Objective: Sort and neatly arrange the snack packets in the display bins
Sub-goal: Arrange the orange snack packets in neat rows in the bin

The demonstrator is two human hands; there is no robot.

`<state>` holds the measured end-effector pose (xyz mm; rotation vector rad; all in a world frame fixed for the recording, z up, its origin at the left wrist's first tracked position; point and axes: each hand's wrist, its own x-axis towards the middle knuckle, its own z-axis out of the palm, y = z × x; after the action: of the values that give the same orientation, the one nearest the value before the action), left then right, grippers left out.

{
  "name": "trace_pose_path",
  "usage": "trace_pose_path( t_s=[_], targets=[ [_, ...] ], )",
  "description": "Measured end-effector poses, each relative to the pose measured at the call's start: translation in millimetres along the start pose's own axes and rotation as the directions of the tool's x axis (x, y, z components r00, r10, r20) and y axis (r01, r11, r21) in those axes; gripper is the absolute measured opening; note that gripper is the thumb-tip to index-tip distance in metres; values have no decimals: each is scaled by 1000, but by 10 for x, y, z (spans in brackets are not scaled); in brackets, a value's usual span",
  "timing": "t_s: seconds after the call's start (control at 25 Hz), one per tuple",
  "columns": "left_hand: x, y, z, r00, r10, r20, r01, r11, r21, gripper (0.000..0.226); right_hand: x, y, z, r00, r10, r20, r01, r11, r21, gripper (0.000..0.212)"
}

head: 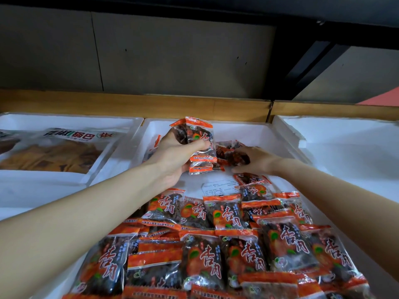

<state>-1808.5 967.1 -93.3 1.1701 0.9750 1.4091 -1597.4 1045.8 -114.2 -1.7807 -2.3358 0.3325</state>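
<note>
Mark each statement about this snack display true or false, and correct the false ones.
1. The left hand grips a stack of orange packets. True.
2. The right hand hangs idle outside the bins. False: it grips loose packets at the back of the middle bin.
3. The left-hand bin holds a large bag. True.
4. The front packets are blue. False: they are orange and dark.

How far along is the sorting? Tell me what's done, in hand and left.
Done: rows of packets line the near part of the middle bin. In hand: the left hand grips a small stack; the right hand touches loose packets at the back. Left: those loose ones, plus the bare gap mid-bin.
</note>
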Motion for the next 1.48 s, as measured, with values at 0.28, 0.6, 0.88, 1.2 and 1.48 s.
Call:
trace_pose_path(
  t_s=[0.28,0.6,0.88,1.2,1.48],
  targets=[
    [-10,-8,9,998,29,-51,-27,998,56,32,29,-192,5,984,3,-178,-39,978,-204,37],
    [-317,202,-134,994,-12,-113,10,1000,-21,33,-752,-887,-311,819,-141,-557,304,929,212,23],
    [-909,413,-107,991,8,-134,-14,999,-42,34,-1453,-1298,-205,864,-357,-354,490,757,432,32],
    [-1668,647,-257,995,95,-26,-95,995,22,20,-1881,-1517,-223,897,-307,-318,434,746,505,33],
    [-2027,695,-411,994,106,-13,-106,994,16,42,-2136,-1782,-165,912,-205,-357,306,917,257,58]
  ],
)
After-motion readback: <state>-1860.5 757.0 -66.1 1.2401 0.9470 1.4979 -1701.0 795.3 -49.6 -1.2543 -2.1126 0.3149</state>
